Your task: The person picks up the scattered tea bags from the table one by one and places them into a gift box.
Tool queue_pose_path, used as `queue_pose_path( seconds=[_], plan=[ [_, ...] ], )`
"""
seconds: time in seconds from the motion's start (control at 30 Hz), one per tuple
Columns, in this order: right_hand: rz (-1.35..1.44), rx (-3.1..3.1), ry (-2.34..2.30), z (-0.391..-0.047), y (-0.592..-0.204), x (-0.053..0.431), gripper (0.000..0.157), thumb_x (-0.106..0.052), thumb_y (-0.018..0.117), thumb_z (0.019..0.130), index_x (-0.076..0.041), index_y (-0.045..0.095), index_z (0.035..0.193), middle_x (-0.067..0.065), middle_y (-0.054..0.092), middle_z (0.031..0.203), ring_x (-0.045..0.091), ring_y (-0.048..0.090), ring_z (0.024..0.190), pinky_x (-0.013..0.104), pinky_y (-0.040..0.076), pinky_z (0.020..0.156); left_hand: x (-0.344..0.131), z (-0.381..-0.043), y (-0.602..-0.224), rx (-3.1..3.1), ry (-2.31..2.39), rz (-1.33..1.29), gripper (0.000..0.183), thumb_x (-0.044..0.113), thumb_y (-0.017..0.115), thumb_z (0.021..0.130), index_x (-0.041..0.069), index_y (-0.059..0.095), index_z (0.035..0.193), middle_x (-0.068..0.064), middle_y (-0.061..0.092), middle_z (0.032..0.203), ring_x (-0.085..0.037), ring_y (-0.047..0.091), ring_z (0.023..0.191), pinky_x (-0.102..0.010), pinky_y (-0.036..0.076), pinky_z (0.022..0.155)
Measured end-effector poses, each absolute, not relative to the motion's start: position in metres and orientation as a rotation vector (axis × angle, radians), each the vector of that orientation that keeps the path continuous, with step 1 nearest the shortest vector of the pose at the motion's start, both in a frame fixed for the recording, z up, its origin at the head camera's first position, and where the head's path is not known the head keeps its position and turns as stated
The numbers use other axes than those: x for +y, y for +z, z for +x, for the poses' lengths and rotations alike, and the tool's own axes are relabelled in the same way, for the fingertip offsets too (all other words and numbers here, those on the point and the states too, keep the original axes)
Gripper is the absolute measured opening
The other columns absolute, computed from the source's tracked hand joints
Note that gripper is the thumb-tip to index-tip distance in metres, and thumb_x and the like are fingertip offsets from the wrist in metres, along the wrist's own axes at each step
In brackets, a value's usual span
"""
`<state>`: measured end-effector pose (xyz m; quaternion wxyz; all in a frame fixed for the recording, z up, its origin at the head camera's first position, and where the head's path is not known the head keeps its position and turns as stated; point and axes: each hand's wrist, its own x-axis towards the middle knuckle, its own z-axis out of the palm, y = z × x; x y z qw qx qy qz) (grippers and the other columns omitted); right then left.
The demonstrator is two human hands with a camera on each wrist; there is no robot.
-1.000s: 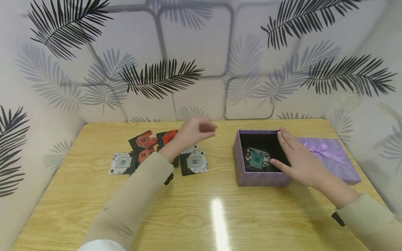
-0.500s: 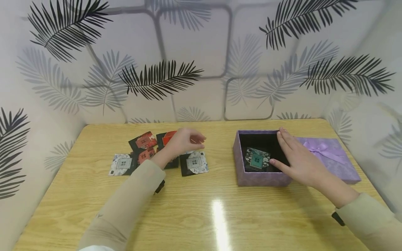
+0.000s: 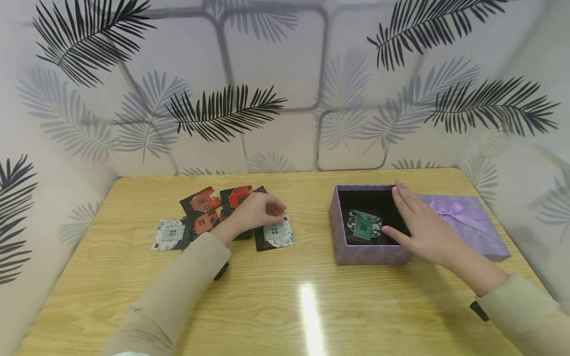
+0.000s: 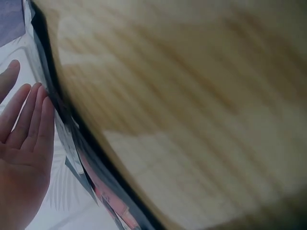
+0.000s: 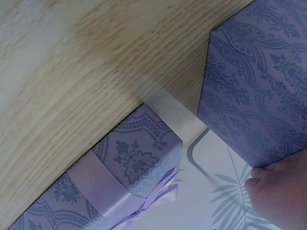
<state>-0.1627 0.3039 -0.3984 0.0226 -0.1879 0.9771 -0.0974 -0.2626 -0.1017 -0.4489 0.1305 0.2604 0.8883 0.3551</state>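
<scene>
My left hand point(image 3: 255, 212) hangs low over the small flat packets on the left, its fingertips right at a black-and-white packet point(image 3: 278, 235). Its fingers look nearly straight in the left wrist view, with the thumb point(image 4: 8, 79) apart from them. Across the right rim of a purple patterned box point(image 3: 373, 254) lies my right hand point(image 3: 423, 227), fingers stretched toward the far corner and thumb pointing inward. Inside the box is a black packet with a green label point(image 3: 364, 226). The right wrist view shows this hand point(image 5: 280, 191) at the edge of the box wall point(image 5: 259, 86).
Several red-and-black packets point(image 3: 205, 201) overlap beside the left hand, with another black-and-white packet point(image 3: 169, 234) at their left end. A purple lid with a ribbon bow point(image 3: 483, 227) lies right of the box. A leaf-patterned wall covering point(image 3: 276, 64) stands behind the wooden table point(image 3: 267, 296).
My left hand has moved left and down, from beyond the packets to right over the black-and-white one. My right hand stays on the box rim.
</scene>
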Motion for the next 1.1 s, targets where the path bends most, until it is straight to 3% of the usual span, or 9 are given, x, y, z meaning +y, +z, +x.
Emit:
queue_pose_path(
  seconds=[0.27, 0.57, 1.1],
  plan=[
    [-0.586, 3.028, -0.317, -0.1624, -0.4009, 0.3050, 0.098, -0.054, 0.057, 0.107, 0.005, 0.009, 0.168, 0.026, 0.006, 0.177, 0.047, 0.013, 0.164, 0.065, 0.023, 0.130, -0.1028, -0.2618, -0.4520, 2.570, 0.900, 0.878, 0.045, 0.019, 0.088, 0.090, 0.003, 0.073, 0.130, -0.013, 0.075, 0.127, -0.027, 0.072, 0.116, -0.040, 0.059, 0.103],
    [-0.590, 3.033, -0.321, -0.1622, -0.4015, 0.3055, 0.098, -0.053, 0.058, 0.107, 0.005, 0.009, 0.168, 0.027, 0.007, 0.177, 0.047, 0.013, 0.164, 0.064, 0.022, 0.130, -0.1024, -0.2611, -0.4527, 2.594, 0.828, 0.985, 0.052, 0.020, 0.093, 0.085, 0.002, 0.073, 0.131, -0.012, 0.074, 0.125, -0.025, 0.070, 0.113, -0.038, 0.059, 0.100],
    [-0.597, 3.030, -0.330, -0.1621, -0.4007, 0.3061, 0.096, -0.051, 0.058, 0.107, 0.005, 0.008, 0.168, 0.026, 0.005, 0.177, 0.046, 0.011, 0.164, 0.060, 0.017, 0.133, -0.0962, -0.2650, -0.4509, 2.591, 0.746, 0.917, 0.055, 0.023, 0.093, 0.084, 0.007, 0.074, 0.133, -0.010, 0.073, 0.126, -0.019, 0.066, 0.104, -0.033, 0.057, 0.091]
  ],
)
